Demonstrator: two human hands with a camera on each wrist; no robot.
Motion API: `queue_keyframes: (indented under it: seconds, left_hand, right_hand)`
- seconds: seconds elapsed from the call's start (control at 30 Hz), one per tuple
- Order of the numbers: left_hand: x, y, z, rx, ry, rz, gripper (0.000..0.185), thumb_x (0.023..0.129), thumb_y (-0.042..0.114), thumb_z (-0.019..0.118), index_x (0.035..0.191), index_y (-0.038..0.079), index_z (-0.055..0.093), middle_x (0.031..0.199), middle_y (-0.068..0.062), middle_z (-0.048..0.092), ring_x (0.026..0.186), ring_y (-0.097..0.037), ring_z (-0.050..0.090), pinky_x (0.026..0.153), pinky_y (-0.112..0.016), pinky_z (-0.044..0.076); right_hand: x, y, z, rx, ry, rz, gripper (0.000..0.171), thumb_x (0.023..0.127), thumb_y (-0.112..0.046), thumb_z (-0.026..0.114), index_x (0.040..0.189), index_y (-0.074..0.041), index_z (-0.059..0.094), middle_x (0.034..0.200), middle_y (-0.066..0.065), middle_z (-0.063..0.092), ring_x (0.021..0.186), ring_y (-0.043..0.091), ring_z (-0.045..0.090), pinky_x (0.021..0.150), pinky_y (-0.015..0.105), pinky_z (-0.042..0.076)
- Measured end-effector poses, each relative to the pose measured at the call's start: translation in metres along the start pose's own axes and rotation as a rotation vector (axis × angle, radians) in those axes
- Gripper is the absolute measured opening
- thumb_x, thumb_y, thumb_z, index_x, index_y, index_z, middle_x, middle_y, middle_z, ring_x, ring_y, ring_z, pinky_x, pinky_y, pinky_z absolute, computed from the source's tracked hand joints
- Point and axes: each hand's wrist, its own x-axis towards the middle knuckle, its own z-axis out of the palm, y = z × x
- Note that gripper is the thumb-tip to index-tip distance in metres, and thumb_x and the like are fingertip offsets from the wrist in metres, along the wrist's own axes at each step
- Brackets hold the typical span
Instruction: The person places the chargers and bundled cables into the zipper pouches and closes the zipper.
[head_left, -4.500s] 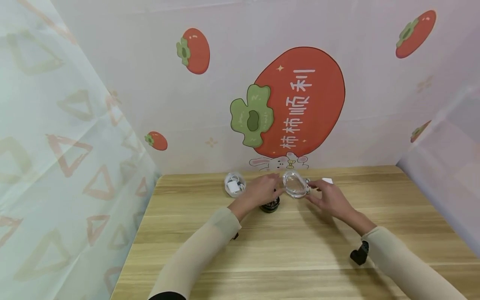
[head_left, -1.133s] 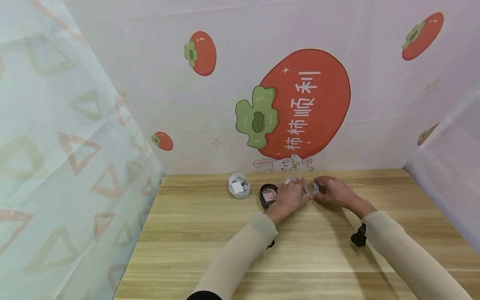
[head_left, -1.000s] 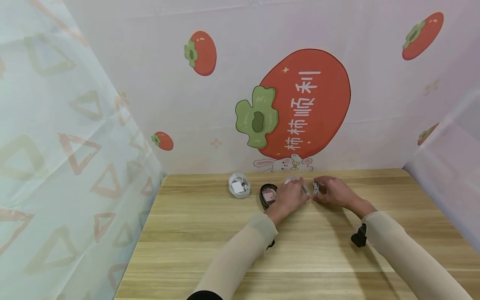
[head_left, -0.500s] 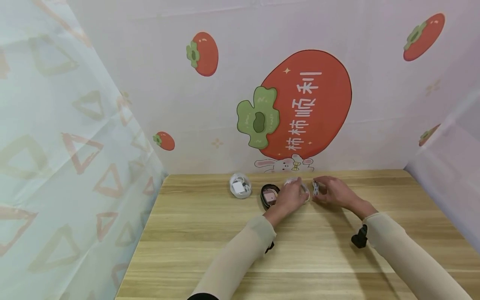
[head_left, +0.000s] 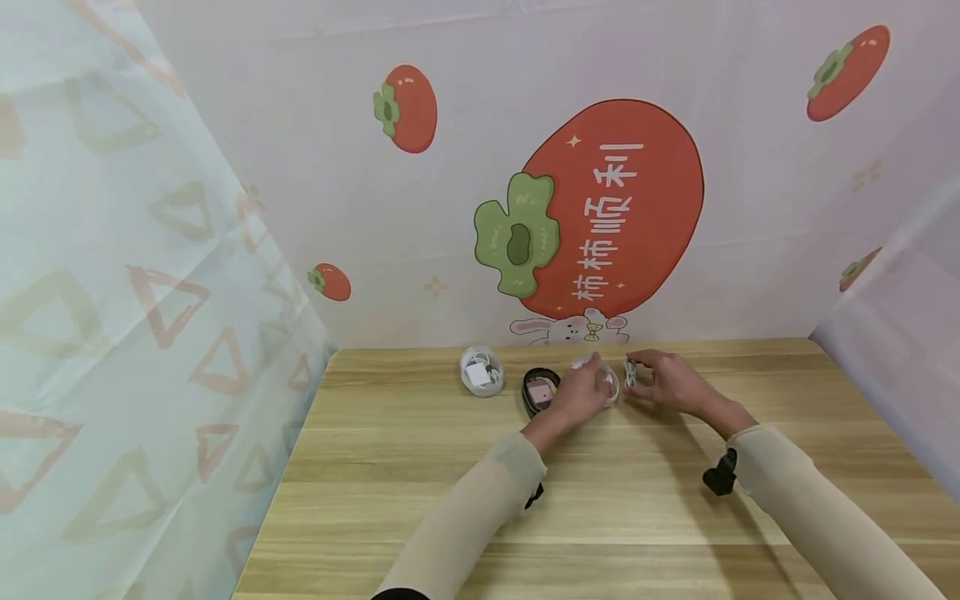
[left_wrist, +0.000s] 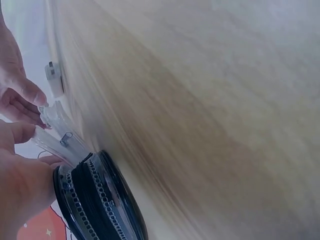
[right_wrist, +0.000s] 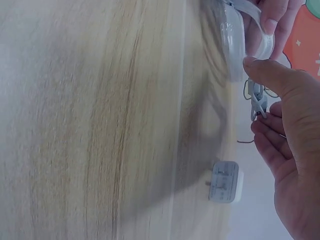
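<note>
The left hand (head_left: 579,395) is gripping a clear round case (head_left: 609,385) on the desk (head_left: 600,500); the right hand (head_left: 670,384) is pinching its zipper pull (right_wrist: 257,102).

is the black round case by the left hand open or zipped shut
Open. In the head view the black round case shows a pink item inside it, and the left wrist view shows its zipper teeth parted beside the left hand.

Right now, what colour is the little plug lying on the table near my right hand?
White plug, clearest in the right wrist view.

Two clear round cases (head_left: 480,372) (head_left: 606,383); one black round case (head_left: 539,392); one white charger plug (right_wrist: 226,182); two hands (head_left: 581,393) (head_left: 671,383).
</note>
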Motion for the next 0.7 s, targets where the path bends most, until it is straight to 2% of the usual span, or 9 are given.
queue_keyframes:
  seconds: [0.07, 0.13, 0.2, 0.3, 0.37, 0.43, 0.5, 0.6, 0.7]
  left_hand:
    - [0.000, -0.002, 0.000, -0.044, -0.014, -0.001, 0.065, 0.109, 0.026, 0.057, 0.166, 0.007, 0.033, 0.061, 0.003, 0.053, 0.045, -0.008, 0.038, 0.047, -0.025, 0.038]
    - [0.000, -0.003, -0.001, -0.068, -0.020, 0.003, 0.064, 0.110, 0.026, 0.055, 0.166, 0.007, 0.032, 0.067, 0.001, 0.061, 0.048, -0.009, 0.039, 0.050, -0.025, 0.040]
    - [-0.001, -0.004, -0.002, -0.084, -0.022, 0.002, 0.064, 0.110, 0.026, 0.054, 0.167, 0.008, 0.031, 0.092, -0.003, 0.075, 0.052, -0.011, 0.041, 0.053, -0.026, 0.041]
    - [-0.001, -0.004, -0.003, -0.097, -0.024, -0.018, 0.063, 0.110, 0.024, 0.052, 0.167, 0.010, 0.031, 0.117, -0.010, 0.076, 0.052, -0.011, 0.041, 0.052, -0.026, 0.042]
    - [0.000, -0.004, -0.003, -0.108, -0.034, -0.038, 0.062, 0.110, 0.023, 0.050, 0.168, 0.011, 0.029, 0.111, -0.010, 0.075, 0.048, -0.009, 0.040, 0.049, -0.025, 0.040]
    - [0.001, -0.005, -0.003, -0.119, -0.038, -0.051, 0.062, 0.111, 0.023, 0.049, 0.168, 0.011, 0.029, 0.084, -0.008, 0.069, 0.043, -0.009, 0.037, 0.044, -0.025, 0.038]
    - [0.001, -0.006, -0.004, -0.132, -0.040, -0.053, 0.061, 0.112, 0.023, 0.048, 0.168, 0.011, 0.028, 0.069, -0.003, 0.057, 0.041, -0.008, 0.035, 0.041, -0.024, 0.035]
    - [0.000, -0.006, -0.005, -0.152, -0.032, -0.039, 0.060, 0.112, 0.021, 0.048, 0.168, 0.013, 0.028, 0.062, 0.002, 0.050, 0.040, -0.008, 0.033, 0.040, -0.024, 0.033]
    - [-0.002, -0.006, -0.007, -0.171, -0.026, -0.018, 0.060, 0.112, 0.019, 0.047, 0.169, 0.015, 0.029, 0.063, -0.003, 0.052, 0.040, -0.009, 0.032, 0.040, -0.024, 0.032]
  right_hand:
    - [0.000, -0.002, 0.000, 0.013, 0.003, 0.003, 0.064, 0.084, -0.023, 0.092, 0.131, 0.012, 0.066, 0.125, 0.028, 0.072, 0.109, 0.046, 0.072, 0.090, 0.060, 0.059]
    - [0.001, -0.004, -0.001, 0.030, 0.005, 0.003, 0.064, 0.084, -0.025, 0.092, 0.131, 0.012, 0.066, 0.125, 0.028, 0.072, 0.110, 0.046, 0.072, 0.091, 0.060, 0.059]
    - [0.002, -0.007, 0.000, 0.047, 0.007, 0.003, 0.065, 0.084, -0.027, 0.092, 0.130, 0.011, 0.066, 0.125, 0.028, 0.072, 0.110, 0.046, 0.072, 0.091, 0.060, 0.059]
    - [0.004, -0.011, 0.001, 0.052, 0.015, -0.004, 0.065, 0.084, -0.029, 0.093, 0.130, 0.010, 0.067, 0.125, 0.027, 0.072, 0.109, 0.044, 0.072, 0.091, 0.059, 0.059]
    - [0.005, -0.013, 0.002, 0.055, 0.022, -0.010, 0.064, 0.084, -0.028, 0.093, 0.129, 0.010, 0.068, 0.125, 0.026, 0.072, 0.109, 0.044, 0.073, 0.091, 0.059, 0.059]
    - [0.006, -0.017, 0.002, 0.067, 0.026, -0.017, 0.063, 0.084, -0.026, 0.092, 0.130, 0.010, 0.067, 0.125, 0.027, 0.072, 0.109, 0.044, 0.073, 0.091, 0.059, 0.059]
    - [0.007, -0.020, 0.003, 0.085, 0.024, -0.018, 0.062, 0.084, -0.024, 0.092, 0.130, 0.010, 0.067, 0.126, 0.027, 0.072, 0.109, 0.045, 0.073, 0.091, 0.058, 0.059]
    - [0.008, -0.022, 0.006, 0.125, 0.009, -0.012, 0.061, 0.085, -0.024, 0.092, 0.131, 0.008, 0.068, 0.127, 0.026, 0.072, 0.110, 0.045, 0.072, 0.092, 0.058, 0.059]
    - [0.010, -0.022, 0.010, 0.157, -0.008, -0.012, 0.060, 0.085, -0.024, 0.091, 0.132, 0.006, 0.069, 0.128, 0.024, 0.072, 0.112, 0.043, 0.073, 0.093, 0.056, 0.059]
